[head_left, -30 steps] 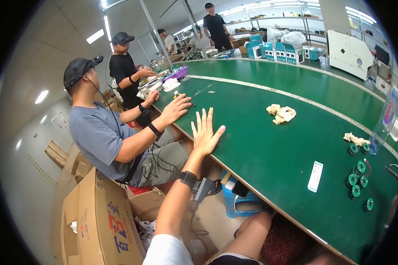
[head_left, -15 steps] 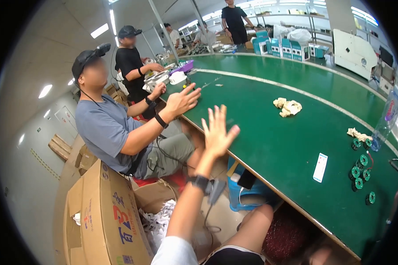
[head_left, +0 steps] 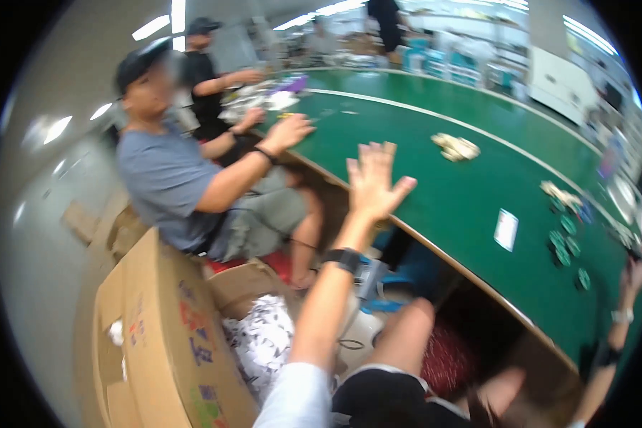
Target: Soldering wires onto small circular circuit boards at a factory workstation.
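Note:
My left hand (head_left: 378,184) is raised beside the near edge of the green table (head_left: 442,214), its fingers spread and holding nothing. A black band circles that wrist. At the far right rim of the view, my right hand (head_left: 632,277) is small and blurred, close to a dark object (head_left: 635,251); its grip does not show. Left of it on the table lie several round green parts (head_left: 583,279) and a white card (head_left: 506,230). A crumpled cream cloth or glove (head_left: 455,147) lies farther back, and a second cream piece (head_left: 560,195) is near the green parts.
At the left a co-worker in grey (head_left: 167,160) sits with hands over the table; another in black (head_left: 207,75) is beyond. A cardboard box (head_left: 150,321) stands beside my left arm, next to white scraps (head_left: 260,339). A white machine (head_left: 563,84) stands at the back right.
My left hand has shifted right and up in the view, still spread. My right hand and forearm have come into view at the right edge. The view has turned slightly and blurred.

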The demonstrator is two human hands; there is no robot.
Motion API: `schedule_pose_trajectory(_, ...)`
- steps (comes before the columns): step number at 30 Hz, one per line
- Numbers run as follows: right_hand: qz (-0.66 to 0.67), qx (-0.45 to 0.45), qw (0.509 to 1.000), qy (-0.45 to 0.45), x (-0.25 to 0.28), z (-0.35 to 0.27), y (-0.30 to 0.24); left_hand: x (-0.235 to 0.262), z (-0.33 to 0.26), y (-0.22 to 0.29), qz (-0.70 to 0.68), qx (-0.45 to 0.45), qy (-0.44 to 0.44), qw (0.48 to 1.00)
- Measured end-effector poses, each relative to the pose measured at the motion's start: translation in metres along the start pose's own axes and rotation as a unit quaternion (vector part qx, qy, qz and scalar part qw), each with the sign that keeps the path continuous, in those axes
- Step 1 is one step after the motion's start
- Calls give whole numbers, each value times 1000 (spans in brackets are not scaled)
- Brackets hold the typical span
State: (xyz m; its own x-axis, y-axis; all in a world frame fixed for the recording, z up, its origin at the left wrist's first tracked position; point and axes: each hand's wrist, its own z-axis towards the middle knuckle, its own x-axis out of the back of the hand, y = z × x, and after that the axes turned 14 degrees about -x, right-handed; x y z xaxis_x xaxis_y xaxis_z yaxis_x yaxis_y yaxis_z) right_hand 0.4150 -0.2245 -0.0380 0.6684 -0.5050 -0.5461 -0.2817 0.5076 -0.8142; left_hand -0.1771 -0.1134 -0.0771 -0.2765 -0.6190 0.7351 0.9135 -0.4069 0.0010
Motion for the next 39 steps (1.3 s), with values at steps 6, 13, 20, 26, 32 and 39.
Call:
schedule_pose_trajectory(6, -3, -10, 999, -32, -38, -37, 17, 2, -35, 67, -62, -131, 48, 988)
schedule_pose_trajectory(13, -53, -4, 998, 16, -70, -80, 8, -9, 2, 59, -104, -67, -20, 992)
schedule_pose_trajectory(20, -106, 1, 994, 40, -59, -68, 23, -22, 22, 41, -118, -34, -76, 990)
schedule_pose_trajectory(26, -127, -4, 992, 18, -60, -69, 33, -27, 26, 39, -92, -42, -93, 991)
schedule_pose_trajectory(32, -138, 0, 990, -3, -62, -68, 34, -26, 26, 41, -91, -52, -105, 989)
schedule_pose_trajectory(39, -147, -1, 989, -2, -63, -69, 37, -26, 26, 41, -99, -54, -100, 989)
